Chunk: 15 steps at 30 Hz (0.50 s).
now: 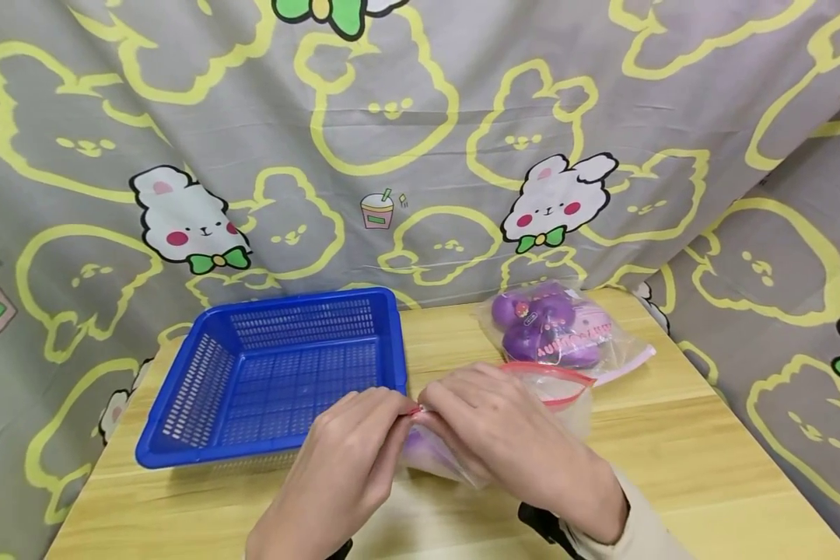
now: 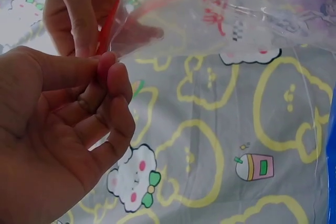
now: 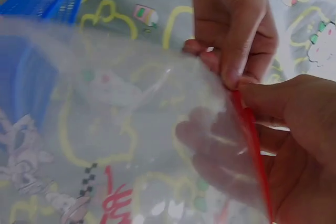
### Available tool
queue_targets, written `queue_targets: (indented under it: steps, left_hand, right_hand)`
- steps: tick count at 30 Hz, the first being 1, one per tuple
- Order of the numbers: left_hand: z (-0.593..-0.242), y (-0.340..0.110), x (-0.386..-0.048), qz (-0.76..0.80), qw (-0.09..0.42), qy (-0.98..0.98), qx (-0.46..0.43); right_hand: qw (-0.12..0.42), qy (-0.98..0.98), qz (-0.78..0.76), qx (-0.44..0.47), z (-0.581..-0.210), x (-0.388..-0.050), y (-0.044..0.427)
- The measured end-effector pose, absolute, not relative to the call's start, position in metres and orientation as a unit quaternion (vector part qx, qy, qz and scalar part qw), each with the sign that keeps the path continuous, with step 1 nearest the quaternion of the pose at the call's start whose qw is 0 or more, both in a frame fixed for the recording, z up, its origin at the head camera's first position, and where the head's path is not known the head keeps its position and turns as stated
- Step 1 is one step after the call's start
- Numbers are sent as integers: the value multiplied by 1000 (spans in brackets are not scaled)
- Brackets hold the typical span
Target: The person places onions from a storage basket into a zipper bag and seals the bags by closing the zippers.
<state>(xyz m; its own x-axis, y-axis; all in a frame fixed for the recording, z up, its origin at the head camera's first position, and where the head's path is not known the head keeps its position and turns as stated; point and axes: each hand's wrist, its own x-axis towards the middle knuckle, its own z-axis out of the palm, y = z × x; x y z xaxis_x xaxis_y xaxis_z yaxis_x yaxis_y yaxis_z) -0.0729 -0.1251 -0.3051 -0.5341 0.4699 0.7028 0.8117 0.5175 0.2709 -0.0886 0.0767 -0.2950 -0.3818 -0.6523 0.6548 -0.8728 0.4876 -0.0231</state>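
A clear zip bag (image 3: pixel 152 103) with a red zip strip (image 3: pixel 255 150) and red lettering is between both hands. Something purple shows at its lower part in the head view, its kind unclear. My left hand (image 1: pixel 346 451) pinches one end of the red strip between thumb and index finger. Right beside it, my right hand (image 1: pixel 497 435) pinches the same strip, the fingertips of the two hands nearly meeting. On the right, the bag's mouth (image 1: pixel 549 377) gapes. Part of the bag is hidden behind the right hand.
A blue perforated plastic basket (image 1: pixel 287 451) stands on the left of the wooden table (image 1: pixel 672 459). At the back right lies another clear bag (image 1: pixel 623 365) with a pale pink strip, holding purple rounded things (image 1: pixel 546 342). A patterned grey cloth (image 1: pixel 420 187) hangs behind.
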Motion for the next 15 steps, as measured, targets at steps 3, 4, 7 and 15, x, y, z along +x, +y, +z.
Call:
queue_targets:
  steps: [3,4,7,15]
  left_hand:
    - [-305,-126,-74,-285,292,-826,-390]
    - [-305,-127,-75,-281,292,-826,-391]
    - [-306,-128,-76,-274,286,-828,-398]
    - [-307,-131,-77,-277,278,-827,-402]
  right_hand:
    - [295,-807,177,480,-299,-92,79]
    - [293,-807,174,482,-301,-93,80]
    - [288,-808,165,486,-304,-96,83]
    - [290,-804,135,502,-303,-98,84]
